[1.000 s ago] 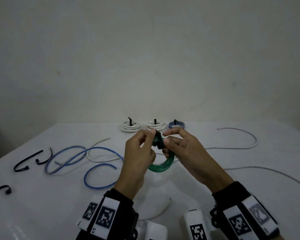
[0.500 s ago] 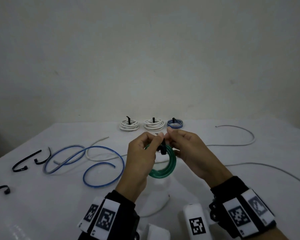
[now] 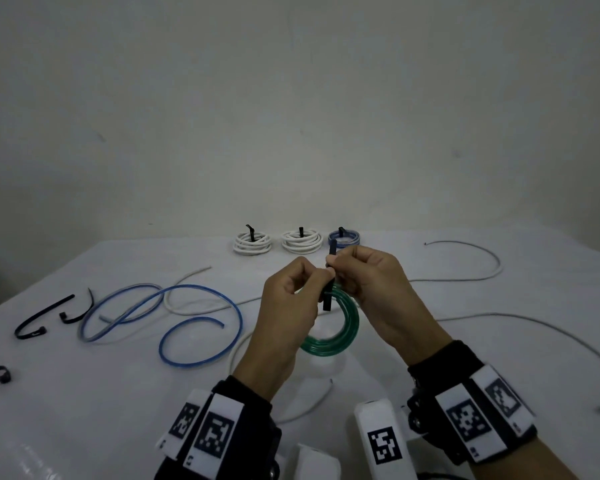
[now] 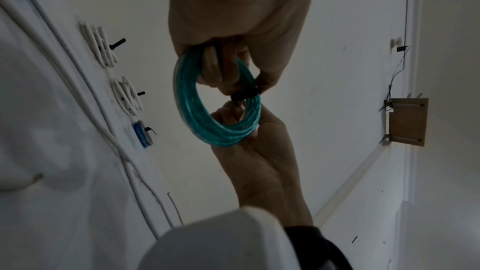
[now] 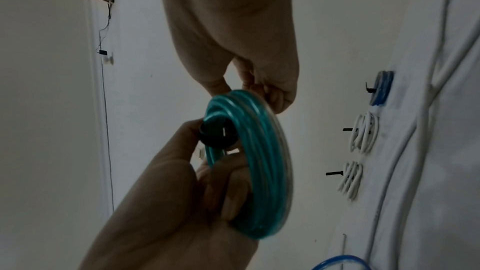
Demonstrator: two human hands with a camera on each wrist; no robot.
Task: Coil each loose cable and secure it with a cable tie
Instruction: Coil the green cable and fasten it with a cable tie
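Centre of the head view – left hand [image 3: 288, 303] and right hand [image 3: 371, 289] pinch a black cable tie [image 3: 328, 296] around the green cable coil [image 3: 336, 334], held above the tabletop [image 3: 430, 358]. Left-wrist view, mid-frame – fingers curl through the coil. Right-wrist view – the same pinch.

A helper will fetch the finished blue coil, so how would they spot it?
Look to the far edge of the white table, where three tied coils sit in a row. The blue coil is rightmost, the only blue one beside two white coils.
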